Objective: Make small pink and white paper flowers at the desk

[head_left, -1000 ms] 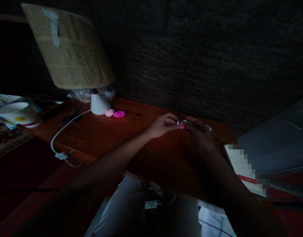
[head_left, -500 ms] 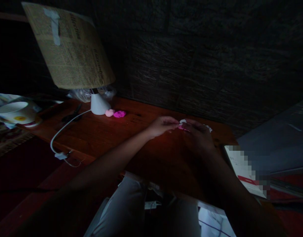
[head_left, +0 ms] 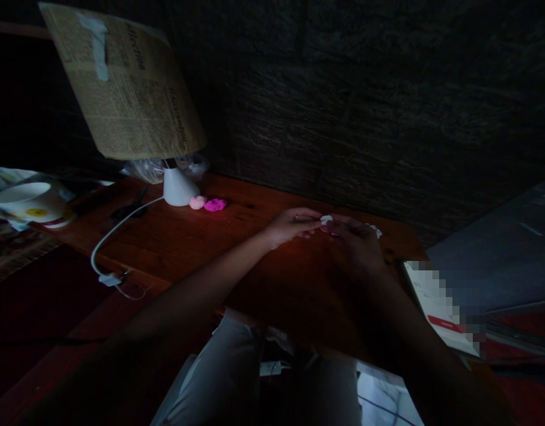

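Observation:
A small white-and-pink piece of modelling clay (head_left: 326,219) is pinched between the fingertips of both hands, above the far side of the wooden table. My left hand (head_left: 292,228) grips it from the left, thumb and fingers closed. From the right, my right hand (head_left: 360,238) holds it too, its fingers covering part of the pink. Just beyond the right hand lies a crumpled white bit (head_left: 376,231), partly hidden. A pale pink clay lump (head_left: 198,203) and a bright magenta clay lump (head_left: 215,205) touch each other at the lamp's foot.
On the left a lamp (head_left: 178,188) with a newspaper-print shade stands on the table (head_left: 254,260). Its white cable (head_left: 97,245) hangs over the front edge. Dark scissors (head_left: 132,207) and a white cup (head_left: 30,204) lie farther left. A book (head_left: 436,302) rests at the right edge; a dark wall rises behind.
Both hands stay in place, with the fingers shifting slightly on the clay. The white part has turned a little to the left and less pink shows.

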A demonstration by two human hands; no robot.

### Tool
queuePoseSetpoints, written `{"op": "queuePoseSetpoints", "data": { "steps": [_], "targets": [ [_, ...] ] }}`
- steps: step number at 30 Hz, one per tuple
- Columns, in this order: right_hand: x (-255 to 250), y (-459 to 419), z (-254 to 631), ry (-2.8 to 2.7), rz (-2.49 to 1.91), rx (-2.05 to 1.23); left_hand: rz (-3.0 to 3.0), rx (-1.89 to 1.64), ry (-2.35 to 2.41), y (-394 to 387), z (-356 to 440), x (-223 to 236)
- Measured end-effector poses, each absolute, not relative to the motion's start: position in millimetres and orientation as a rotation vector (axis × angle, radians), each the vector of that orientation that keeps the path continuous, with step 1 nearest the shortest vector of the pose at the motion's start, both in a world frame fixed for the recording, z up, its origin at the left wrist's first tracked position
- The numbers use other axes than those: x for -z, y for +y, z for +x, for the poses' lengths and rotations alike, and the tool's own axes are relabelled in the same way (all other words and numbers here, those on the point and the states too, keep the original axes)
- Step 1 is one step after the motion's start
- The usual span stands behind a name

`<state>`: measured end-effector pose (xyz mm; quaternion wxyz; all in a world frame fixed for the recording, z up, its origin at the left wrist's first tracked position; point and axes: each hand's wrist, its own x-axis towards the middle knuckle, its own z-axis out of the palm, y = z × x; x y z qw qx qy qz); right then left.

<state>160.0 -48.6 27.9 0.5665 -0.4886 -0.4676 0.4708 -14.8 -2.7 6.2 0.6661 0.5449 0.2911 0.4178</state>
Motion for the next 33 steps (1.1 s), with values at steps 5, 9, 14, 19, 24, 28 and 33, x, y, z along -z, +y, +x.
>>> {"op": "queuePoseSetpoints", "data": {
  "steps": [5, 9, 14, 19, 24, 28, 33],
  "targets": [
    [-29.6, -49.5, 158.7, -1.137, -1.149, -1.092, 1.254, -0.967, 0.685, -3.9, -14.6, -6.8],
    [-28.7, -48.8, 158.5, -1.143, -1.155, -1.102, 1.262, -0.969, 0.687, -3.7, -14.3, -6.1],
    [-28.1, -48.3, 159.4, -1.16, -1.162, -1.091, 1.278, -0.998, 0.696, -3.1, -14.0, -5.5],
    [-28.2, -48.0, 159.5, -1.146, -1.148, -1.113, 1.285, -1.016, 0.734, -3.4, -13.2, -6.3],
    [-27.6, -48.5, 159.7, -1.146, -1.16, -1.116, 1.287, -1.024, 0.737, -4.8, -12.7, -7.4],
    [-25.2, -47.7, 160.3, -1.136, -1.172, -1.097, 1.3, -1.034, 0.727, -4.8, -12.3, -6.8],
    [-26.1, -48.9, 158.1, -1.144, -1.194, -1.055, 1.284, -1.045, 0.735, -2.7, -11.3, -4.8]
  ]
}}
